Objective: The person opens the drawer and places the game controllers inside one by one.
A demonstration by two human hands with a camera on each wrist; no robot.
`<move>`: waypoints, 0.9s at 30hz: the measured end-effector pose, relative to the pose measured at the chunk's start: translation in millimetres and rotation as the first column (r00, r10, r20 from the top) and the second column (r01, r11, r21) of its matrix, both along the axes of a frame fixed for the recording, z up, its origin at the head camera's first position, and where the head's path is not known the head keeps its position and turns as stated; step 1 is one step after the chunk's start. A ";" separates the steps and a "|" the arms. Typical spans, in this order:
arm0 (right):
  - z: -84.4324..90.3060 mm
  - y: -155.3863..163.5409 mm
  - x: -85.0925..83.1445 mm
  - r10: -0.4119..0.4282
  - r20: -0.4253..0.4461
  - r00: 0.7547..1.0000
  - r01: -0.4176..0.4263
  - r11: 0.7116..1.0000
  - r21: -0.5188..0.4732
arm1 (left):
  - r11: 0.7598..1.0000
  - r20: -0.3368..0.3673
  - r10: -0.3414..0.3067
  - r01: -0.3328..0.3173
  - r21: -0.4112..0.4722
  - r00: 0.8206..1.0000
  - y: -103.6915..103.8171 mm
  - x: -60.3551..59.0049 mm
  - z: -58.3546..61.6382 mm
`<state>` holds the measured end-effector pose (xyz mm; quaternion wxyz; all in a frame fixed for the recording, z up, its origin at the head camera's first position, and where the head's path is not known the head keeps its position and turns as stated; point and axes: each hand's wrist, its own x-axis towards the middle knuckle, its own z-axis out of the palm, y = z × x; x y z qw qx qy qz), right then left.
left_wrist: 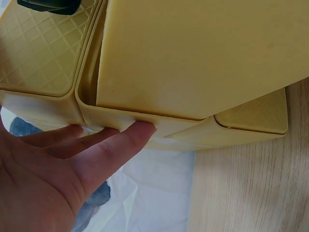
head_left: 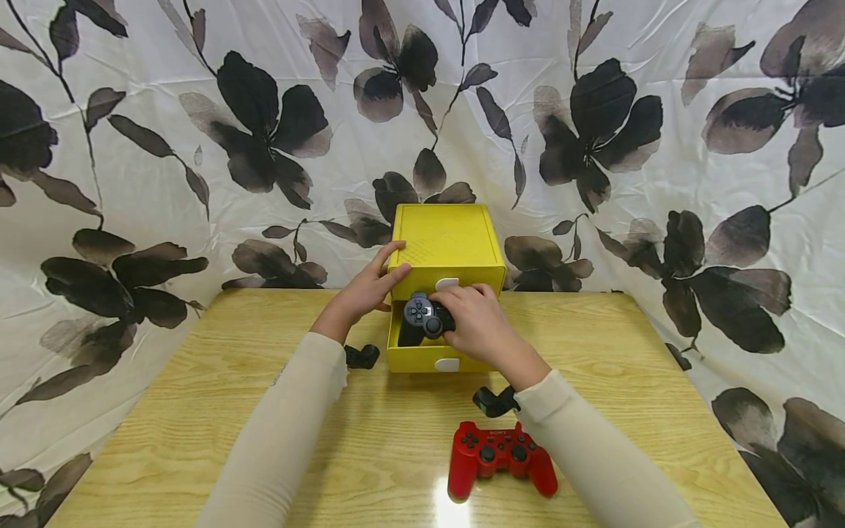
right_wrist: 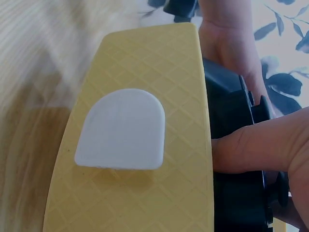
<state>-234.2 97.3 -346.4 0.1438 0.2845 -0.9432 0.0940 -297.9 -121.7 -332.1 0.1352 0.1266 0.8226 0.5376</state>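
Observation:
A yellow drawer box (head_left: 445,238) stands at the back middle of the wooden table (head_left: 198,411). Its lower drawer (head_left: 422,361) is pulled out, with a white handle (right_wrist: 120,130) on the front. My right hand (head_left: 452,312) grips a black game controller (head_left: 422,315) over the open drawer, and the thumb (right_wrist: 260,145) presses on the controller (right_wrist: 236,159). Straight fingers of my left hand (head_left: 389,270) rest against the box's left front corner. In the left wrist view those fingers (left_wrist: 120,140) touch the box's yellow edge (left_wrist: 203,53).
A red game controller (head_left: 499,455) lies on the table near the front edge, under my right forearm. White cloth with dark flowers (head_left: 264,132) hangs behind and beside the table. Black wrist cameras (head_left: 361,356) show at both sleeves.

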 end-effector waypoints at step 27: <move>-7.6 -1.1 -10.0 -0.011 0.156 0.988 0.011 1.000 0.001 | 1.000 0.015 0.010 -0.010 0.007 1.000 1.1 3.2 3.2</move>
